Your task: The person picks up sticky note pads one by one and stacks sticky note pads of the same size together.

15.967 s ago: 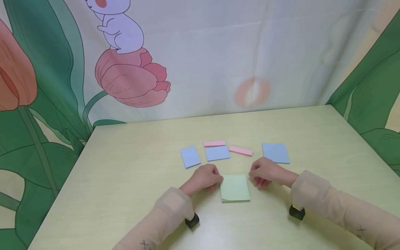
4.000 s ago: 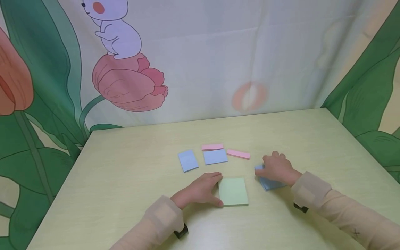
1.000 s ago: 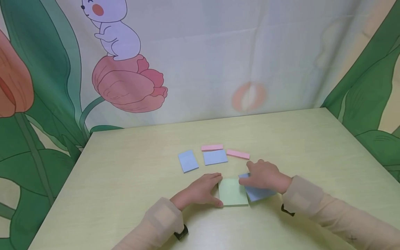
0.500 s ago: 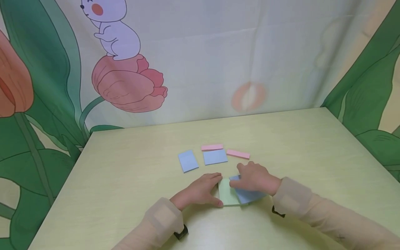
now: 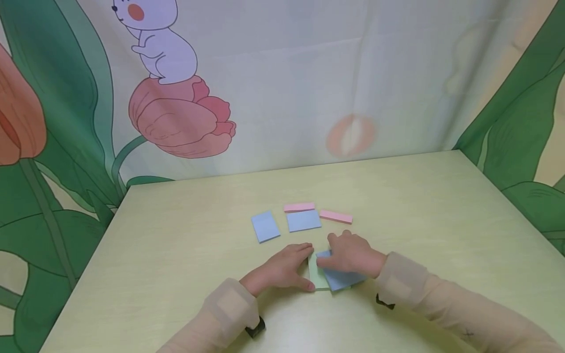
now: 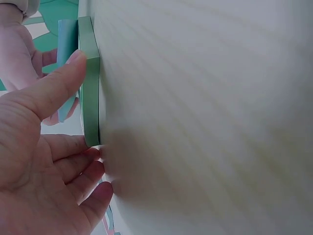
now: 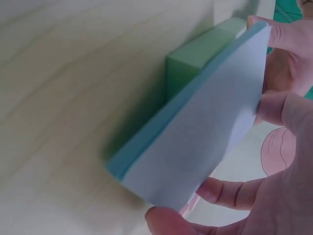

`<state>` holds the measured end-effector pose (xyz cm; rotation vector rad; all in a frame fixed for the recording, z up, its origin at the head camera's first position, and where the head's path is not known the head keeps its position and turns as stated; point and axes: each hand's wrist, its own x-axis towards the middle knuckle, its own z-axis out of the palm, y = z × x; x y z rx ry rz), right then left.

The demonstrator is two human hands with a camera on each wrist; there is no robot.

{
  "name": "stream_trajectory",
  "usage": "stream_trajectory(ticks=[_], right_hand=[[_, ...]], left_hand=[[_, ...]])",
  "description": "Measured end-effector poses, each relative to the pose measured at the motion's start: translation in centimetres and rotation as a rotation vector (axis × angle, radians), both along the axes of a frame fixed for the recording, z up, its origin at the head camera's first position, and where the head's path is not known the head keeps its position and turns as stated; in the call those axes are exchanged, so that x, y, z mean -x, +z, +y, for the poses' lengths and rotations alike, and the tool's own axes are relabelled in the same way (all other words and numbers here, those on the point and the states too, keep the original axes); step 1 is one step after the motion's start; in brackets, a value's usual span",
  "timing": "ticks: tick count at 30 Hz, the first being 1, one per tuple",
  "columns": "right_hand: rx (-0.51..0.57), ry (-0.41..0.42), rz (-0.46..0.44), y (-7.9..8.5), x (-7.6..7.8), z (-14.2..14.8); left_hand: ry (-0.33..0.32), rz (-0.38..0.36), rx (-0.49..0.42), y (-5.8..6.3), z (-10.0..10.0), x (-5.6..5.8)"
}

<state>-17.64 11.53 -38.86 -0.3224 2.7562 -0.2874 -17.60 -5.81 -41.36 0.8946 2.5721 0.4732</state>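
In the head view a square pale green sticky note pad (image 5: 319, 280) lies flat on the table. My left hand (image 5: 283, 267) holds its left side, thumb at the near corner and fingers at the far one. My right hand (image 5: 354, 254) grips a square blue sticky note pad (image 5: 341, 280) by its edges, over the green one. The blue pad is turned at an angle and covers most of the green pad. From the right wrist, the blue pad (image 7: 195, 127) looks tilted, with the thicker green pad (image 7: 203, 49) behind it.
Farther back on the table (image 5: 176, 245) lie two smaller blue note pads, a left one (image 5: 266, 226) and a middle one (image 5: 303, 221). A pink strip pad (image 5: 299, 208) touches the middle one; another pink strip (image 5: 336, 216) lies to its right. A printed curtain (image 5: 287, 88) hangs behind.
The blue pad has come from the back right, gripped by my right hand, and slid left over the green pad. My left hand has spread from a pinch to holding two corners.
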Motion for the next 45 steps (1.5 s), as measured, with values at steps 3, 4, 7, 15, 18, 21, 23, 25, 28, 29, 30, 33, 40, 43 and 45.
stream_trajectory(ticks=[3, 4, 7, 15, 18, 21, 23, 25, 28, 29, 30, 33, 40, 43, 45], right_hand=[[-0.007, -0.004, 0.004, -0.2, 0.0, -0.1], [-0.007, -0.005, 0.008, -0.3, 0.0, -0.2], [-0.011, -0.006, 0.027, -0.6, 0.0, -0.2], [-0.015, -0.023, 0.048, -1.1, 0.0, -0.2], [-0.009, -0.033, 0.052, -1.3, -0.1, -0.3], [-0.016, -0.036, 0.060, -1.5, -0.1, -0.3], [-0.019, -0.034, 0.066, -1.6, 0.0, -0.4], [-0.023, -0.031, 0.069, -1.7, 0.0, -0.5], [-0.020, -0.024, 0.073, -1.7, 0.0, -0.6], [-0.017, -0.022, 0.076, -1.7, 0.0, -0.7], [-0.016, -0.019, 0.079, -1.7, 0.0, -0.7], [-0.009, -0.019, 0.091, -1.7, -0.1, -0.8], [0.012, -0.020, 0.101, -1.8, 0.0, -0.6], [0.039, -0.021, 0.100, -1.8, 0.1, -0.2], [0.066, -0.026, 0.102, -1.7, 0.2, 0.3]], left_hand=[[-0.001, -0.001, -0.002, 0.0, 0.0, 0.0], [-0.001, -0.001, -0.001, 0.0, 0.0, 0.0], [-0.003, -0.001, 0.000, -0.1, 0.0, 0.1], [-0.004, 0.004, -0.002, 0.1, 0.0, 0.0], [-0.006, 0.007, -0.001, 0.1, 0.0, -0.1], [-0.004, 0.005, -0.002, 0.1, 0.0, -0.1], [-0.002, 0.004, -0.001, 0.1, 0.0, -0.1], [0.001, 0.003, -0.002, 0.1, 0.0, -0.1], [0.000, 0.005, -0.005, 0.0, -0.1, -0.1], [-0.001, 0.006, -0.006, 0.0, -0.1, -0.1], [-0.002, 0.008, -0.008, 0.0, -0.1, -0.1], [-0.006, 0.010, -0.014, -0.1, -0.1, 0.0], [-0.009, 0.017, -0.019, -0.3, -0.2, 0.1], [-0.005, 0.005, -0.031, -0.4, -0.2, 0.1], [0.006, -0.015, -0.058, -0.4, -0.4, 0.2]])
